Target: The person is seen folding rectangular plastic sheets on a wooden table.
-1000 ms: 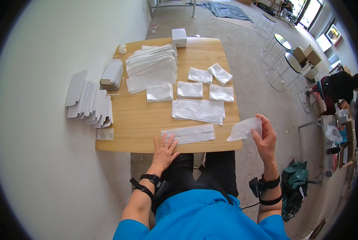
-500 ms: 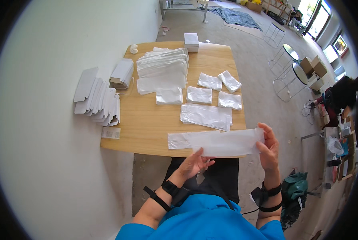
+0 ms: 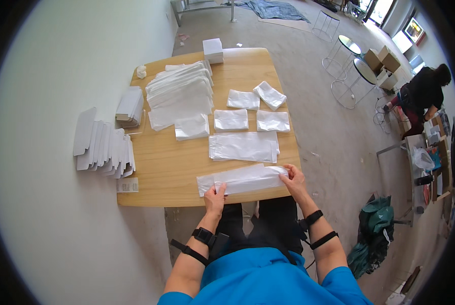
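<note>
A long, thin white plastic bag (image 3: 253, 180) lies stretched low along the table's near edge. My left hand (image 3: 215, 198) pinches its left end between thumb and fingers. At the opposite end, my right hand (image 3: 294, 181) grips the bag's right edge. Another flat white bag (image 3: 204, 184) shows beneath it, sticking out to the left. Just beyond lies a stack of long white bags (image 3: 244, 146). Folded white packets, such as this one (image 3: 231, 120), sit farther back in several small piles. A fanned pile of white sheets or bags (image 3: 179, 94) covers the table's far left.
The wooden table (image 3: 156, 168) stands against a white wall. White flat cartons (image 3: 105, 147) lean at its left, near a carton stack (image 3: 130, 105). A white box (image 3: 213, 51) is at the far edge. Round stools (image 3: 363, 71) and a co-worker (image 3: 423, 94) are off to the right.
Both hands have moved left and brought the raised bag down over the one on the table. The right hand has come closer to the left. The view has shifted right.
</note>
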### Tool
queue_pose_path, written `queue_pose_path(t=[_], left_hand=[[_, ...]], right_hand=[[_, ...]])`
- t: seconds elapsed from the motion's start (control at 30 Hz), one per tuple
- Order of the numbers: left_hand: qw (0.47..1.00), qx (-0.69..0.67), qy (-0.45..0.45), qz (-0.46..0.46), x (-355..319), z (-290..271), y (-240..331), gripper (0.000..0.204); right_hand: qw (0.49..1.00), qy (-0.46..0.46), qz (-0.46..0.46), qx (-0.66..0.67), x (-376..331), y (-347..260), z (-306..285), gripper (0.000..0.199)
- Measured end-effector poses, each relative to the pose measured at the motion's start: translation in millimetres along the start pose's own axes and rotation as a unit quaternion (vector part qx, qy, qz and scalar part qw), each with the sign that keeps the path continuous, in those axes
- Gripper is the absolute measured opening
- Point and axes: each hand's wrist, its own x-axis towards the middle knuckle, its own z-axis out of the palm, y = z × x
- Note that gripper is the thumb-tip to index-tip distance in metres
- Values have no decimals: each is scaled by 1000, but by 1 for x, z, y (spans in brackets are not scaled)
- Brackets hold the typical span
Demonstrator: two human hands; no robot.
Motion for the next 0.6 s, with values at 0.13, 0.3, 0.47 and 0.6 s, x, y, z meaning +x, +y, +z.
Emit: queue_pose_path(t=[0.13,0.3,0.47,0.6], left_hand=[[999,-8,25,26,15,-2,-7,27],[999,18,42,-6,22,-6,-11,27],[998,40,39,-4,21,-2,-7,26],[992,98,66,39,14,-14,-1,30]], right_hand=[[995,43,43,82,11,16,8,36],[996,79,44,25,16,29,17,28],[989,141,34,36,16,36,21,25],[991,112,-14,-70,0,-6,30,27]])
